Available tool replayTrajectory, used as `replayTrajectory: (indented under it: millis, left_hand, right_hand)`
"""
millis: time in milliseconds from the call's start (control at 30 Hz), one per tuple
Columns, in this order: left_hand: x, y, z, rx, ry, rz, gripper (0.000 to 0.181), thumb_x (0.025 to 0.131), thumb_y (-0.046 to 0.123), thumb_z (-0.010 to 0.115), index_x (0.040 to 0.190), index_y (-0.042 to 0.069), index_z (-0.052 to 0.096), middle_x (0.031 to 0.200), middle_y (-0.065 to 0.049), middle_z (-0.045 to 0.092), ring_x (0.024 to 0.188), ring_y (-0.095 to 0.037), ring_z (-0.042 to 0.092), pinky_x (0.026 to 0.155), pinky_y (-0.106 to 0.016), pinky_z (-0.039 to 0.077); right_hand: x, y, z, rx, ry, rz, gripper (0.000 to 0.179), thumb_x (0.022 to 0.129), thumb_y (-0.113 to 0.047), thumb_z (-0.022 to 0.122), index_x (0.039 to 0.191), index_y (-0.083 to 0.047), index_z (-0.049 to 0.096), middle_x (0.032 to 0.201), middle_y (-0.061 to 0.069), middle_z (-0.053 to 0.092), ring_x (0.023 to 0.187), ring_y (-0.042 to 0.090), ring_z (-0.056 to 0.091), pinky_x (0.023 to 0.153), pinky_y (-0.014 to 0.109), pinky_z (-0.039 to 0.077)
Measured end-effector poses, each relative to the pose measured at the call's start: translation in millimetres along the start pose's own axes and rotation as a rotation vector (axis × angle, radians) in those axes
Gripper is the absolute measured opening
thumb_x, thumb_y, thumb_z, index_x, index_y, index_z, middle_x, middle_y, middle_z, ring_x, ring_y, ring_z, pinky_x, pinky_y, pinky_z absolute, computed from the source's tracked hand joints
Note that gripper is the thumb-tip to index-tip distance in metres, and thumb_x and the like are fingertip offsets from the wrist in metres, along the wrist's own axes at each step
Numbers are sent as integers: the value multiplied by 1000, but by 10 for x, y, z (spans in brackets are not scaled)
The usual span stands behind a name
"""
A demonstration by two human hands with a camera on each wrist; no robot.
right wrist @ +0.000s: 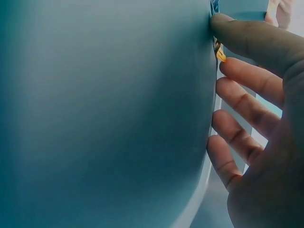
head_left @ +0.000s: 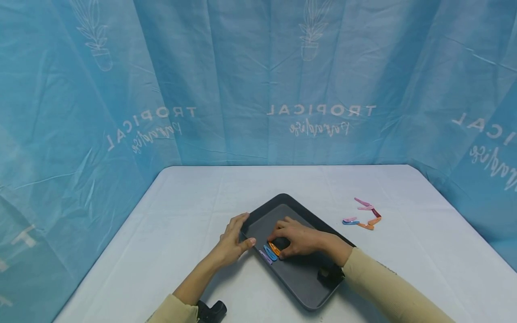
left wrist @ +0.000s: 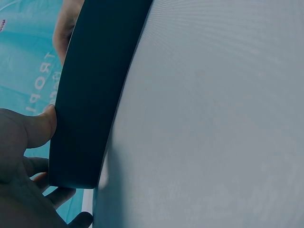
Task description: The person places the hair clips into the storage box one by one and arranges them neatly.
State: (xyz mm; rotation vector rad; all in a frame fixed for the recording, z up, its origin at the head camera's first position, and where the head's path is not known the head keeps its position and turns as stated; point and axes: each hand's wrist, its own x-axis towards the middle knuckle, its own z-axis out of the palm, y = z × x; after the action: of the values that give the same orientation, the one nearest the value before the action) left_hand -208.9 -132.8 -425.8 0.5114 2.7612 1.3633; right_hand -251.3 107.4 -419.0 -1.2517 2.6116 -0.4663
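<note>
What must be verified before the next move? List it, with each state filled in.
1. Left hand at the gray tray: ok, it touches a corner.
2. Purple snap hair clip and blue snap hair clip inside the tray: ok, side by side.
3. Orange snap hair clip released: not ok, the right hand pinches it.
4. Orange snap hair clip flat on the tray floor: cannot tell from these angles.
5. More clips available: ok, several, including a dark red hair clip, lie on the white table.

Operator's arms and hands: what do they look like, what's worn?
Left hand and right hand ungloved. Left sleeve and right sleeve tan, ending on the forearms. By the sleeve ends: a rounded black left device and a black right device.
</note>
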Motion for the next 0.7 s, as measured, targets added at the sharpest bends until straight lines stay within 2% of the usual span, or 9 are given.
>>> replayTrajectory:
  millis: [300, 700]
  left_hand:
    - [-7, -4, -4, -7, -1, 7, 68, 91, 22, 61, 147, 4, 28, 151, -16, 25, 141, -43, 20, 102, -76, 6]
    - [4, -15, -3, -16, 2, 11, 68, 90, 21, 62, 147, 4, 28, 151, -16, 26, 141, -42, 20, 102, -76, 6]
  right_hand:
    - [-11, -3, -5, 23, -8, 6, 48, 80, -37, 74, 125, -26, 60, 118, -8, 51, 103, 9, 38, 88, 31, 40]
    - [-8, -5, -48, 63, 19, 25, 47, 81, -35, 72, 125, -23, 60, 121, -7, 55, 115, 13, 44, 97, 39, 42]
